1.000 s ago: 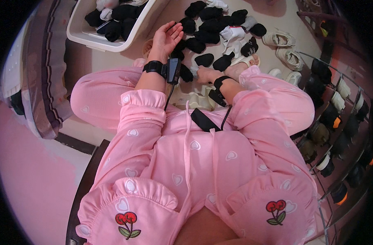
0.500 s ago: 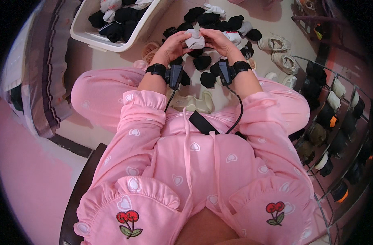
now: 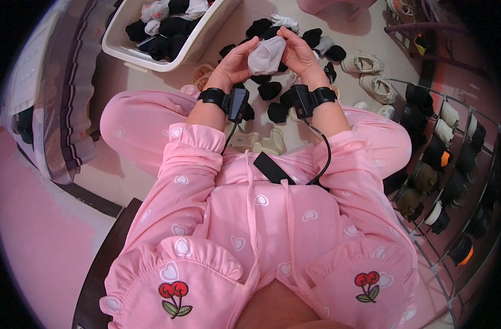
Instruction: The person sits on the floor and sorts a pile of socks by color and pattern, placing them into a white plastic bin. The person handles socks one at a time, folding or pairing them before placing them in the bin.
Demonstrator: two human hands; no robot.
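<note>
A pale grey-white sock [image 3: 267, 56] is held up between my two hands, bulging wide and fairly smooth. My left hand [image 3: 235, 63] grips its left edge, fingers curled against the cloth. On the opposite edge, my right hand [image 3: 299, 52] pinches the sock near its top. Beneath and beyond the hands, many balled socks lie on the tiled floor, mostly black, such as a black sock ball [image 3: 270, 90] and another black sock ball [image 3: 278, 113]. A white sock [image 3: 286, 23] lies among the farther ones. The sock hides part of the pile.
A white plastic bin [image 3: 146, 64] holding balled black and white socks stands at the far left. Beige shoes [image 3: 363, 63] sit to the right of the pile. A metal shoe rack [image 3: 451, 101] loaded with shoes fills the right side. Sheer curtain fabric [image 3: 69, 109] hangs at left.
The sock has gone from a compact bundle to a wider, fuller shape. My hands have risen slightly and hold it by its sides. The whole view has shifted a little.
</note>
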